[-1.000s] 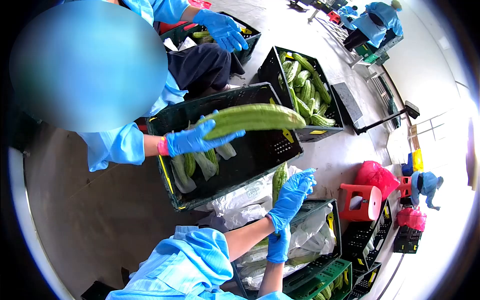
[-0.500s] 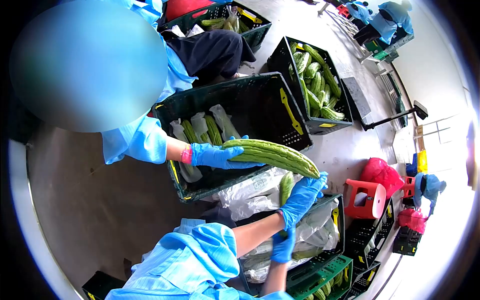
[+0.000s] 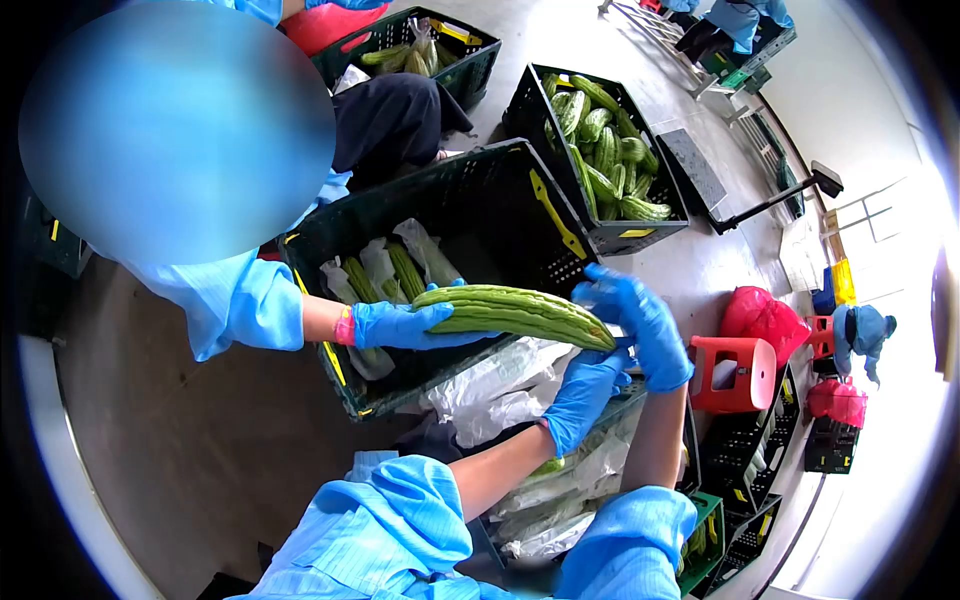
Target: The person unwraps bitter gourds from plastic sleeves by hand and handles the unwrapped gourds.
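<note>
A long green ridged bitter gourd (image 3: 510,310) is held over the big dark crate (image 3: 350,215). A co-worker's blue-gloved hand (image 3: 410,325) supports its left end from below. My left hand (image 3: 585,395), in a blue glove, closes on the gourd's right tip. Just above that tip is my right hand (image 3: 645,325), also gloved, its fingers apart and slightly blurred, with nothing seen in it. White plastic bags (image 3: 490,395) lie below the gourd, and another crate by my forearms holds bagged gourds (image 3: 560,500).
Several sleeved gourds (image 3: 405,270) lie in the big crate. A crate of loose gourds (image 3: 640,235) stands beyond, beside a floor scale (image 3: 695,165). To the right are a red stool (image 3: 735,375), a pink bag (image 3: 760,325) and black crates (image 3: 740,450). The co-worker sits at left.
My right hand has risen from the crate of bagged gourds to above the gourd's tip. The view has shifted a little; the gourd stays between the co-worker's hand and my left hand.
</note>
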Available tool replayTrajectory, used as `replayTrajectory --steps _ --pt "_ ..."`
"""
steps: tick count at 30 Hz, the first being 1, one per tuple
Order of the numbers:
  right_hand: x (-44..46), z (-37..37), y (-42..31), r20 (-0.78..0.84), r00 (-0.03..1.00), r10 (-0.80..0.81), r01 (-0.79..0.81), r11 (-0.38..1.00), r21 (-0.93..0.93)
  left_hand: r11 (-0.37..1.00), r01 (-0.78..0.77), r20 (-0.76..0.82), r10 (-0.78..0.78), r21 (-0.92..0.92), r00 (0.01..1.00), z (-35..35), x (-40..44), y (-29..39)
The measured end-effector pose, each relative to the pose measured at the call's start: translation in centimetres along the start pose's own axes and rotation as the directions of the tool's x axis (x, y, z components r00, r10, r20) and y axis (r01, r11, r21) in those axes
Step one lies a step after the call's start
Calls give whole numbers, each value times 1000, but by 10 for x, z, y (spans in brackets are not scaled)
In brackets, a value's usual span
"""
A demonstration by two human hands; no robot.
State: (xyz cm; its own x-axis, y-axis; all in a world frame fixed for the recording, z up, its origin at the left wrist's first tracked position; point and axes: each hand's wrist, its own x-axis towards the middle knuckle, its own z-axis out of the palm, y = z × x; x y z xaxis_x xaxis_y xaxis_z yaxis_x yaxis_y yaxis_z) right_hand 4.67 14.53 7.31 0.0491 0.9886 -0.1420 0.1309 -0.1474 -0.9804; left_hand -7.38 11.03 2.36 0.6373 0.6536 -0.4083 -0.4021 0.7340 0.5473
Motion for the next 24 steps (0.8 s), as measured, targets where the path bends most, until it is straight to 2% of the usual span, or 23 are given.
replayTrajectory --steps 1,2,3,5,6,7,9,10,11,13,14,16,17,18,19,21,22,23,24 --pt "-7 13 -2 22 1000 17 -12 973 -229 1000 -18 31 18 6 999 -5 2 -8" --pt "-17 27 -6 42 982 183 -177 977 -118 999 -37 64 36 12 997 -10 3 -16" --pt "-17 23 5 105 985 135 -97 946 -308 998 -51 51 48 49 998 -13 6 -24" --pt "-28 27 11 39 993 112 -95 947 -308 989 -80 46 75 123 996 -11 8 -30" --pt "-31 28 5 33 997 68 -40 848 -529 999 -50 58 49 16 997 -8 5 -29" --pt "-38 31 -3 34 989 147 -127 934 -335 998 22 78 -17 -55 997 -5 2 -28" --pt "-44 23 5 57 984 171 -143 931 -336 996 -74 94 69 50 993 -12 18 -59" --pt "-46 22 3 57 983 176 -150 939 -309 1000 -13 142 10 18 990 -18 25 -70" --pt "-48 22 1 49 984 171 -147 935 -322 985 24 170 -53 169 984 -17 17 -58" --pt "-48 15 3 50 976 212 -163 862 -481 842 -159 257 25 515 966 -24 28 -71" --pt "-47 17 1 34 976 216 -170 846 -505 774 -119 273 -71 621 959 -27 33 -77" --pt "-44 21 -2 23 979 204 -141 745 -652 820 -229 355 34 525 934 -42 50 -111" --pt "-44 23 -2 12 980 197 -132 703 -699 770 -295 385 69 566 920 -42 52 -111" --pt "-45 19 10 7 982 190 -137 736 -663 713 -358 415 104 602 904 -42 54 -112" --pt "-46 18 13 11 970 244 -206 839 -504 565 -425 442 117 707 889 -43 55 -112" --pt "-54 15 21 -21 976 215 -202 877 -436 213 -513 496 128 832 859 -39 46 -99" --pt "-61 14 19 -72 982 177 -190 870 -455 117 -519 513 77 847 855 -35 39 -93" --pt "-70 15 11 -119 975 188 -220 890 -399 20 -529 528 26 849 849 -31 31 -85" --pt "-80 16 3 -163 966 203 -248 907 -341 19 -528 528 -72 849 846 -21 20 -69"
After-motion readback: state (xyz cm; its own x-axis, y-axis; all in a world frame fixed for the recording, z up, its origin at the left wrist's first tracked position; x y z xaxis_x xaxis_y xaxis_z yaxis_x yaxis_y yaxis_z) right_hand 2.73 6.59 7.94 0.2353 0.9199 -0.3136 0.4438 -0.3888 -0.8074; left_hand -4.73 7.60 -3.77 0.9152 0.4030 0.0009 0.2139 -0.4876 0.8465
